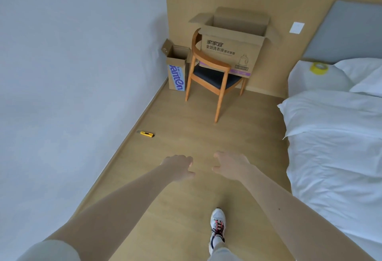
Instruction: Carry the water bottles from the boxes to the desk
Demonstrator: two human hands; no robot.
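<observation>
A large open cardboard box (231, 52) stands on the seat of a wooden chair (208, 70) against the far wooden wall panel. A smaller open box (176, 70) with blue lettering sits on the floor in the corner, left of the chair. No water bottle shows; the boxes' insides are hidden from here. My left hand (178, 166) and my right hand (230, 164) are stretched out ahead over the floor, well short of the boxes, fingers loosely curled and holding nothing. No desk is in view.
A yellow utility knife (146, 134) lies on the wooden floor near the left wall. A bed (334, 136) with white bedding fills the right side, a roll of yellow tape (319, 68) on it. My right foot in a white sneaker (217, 227) is on the floor.
</observation>
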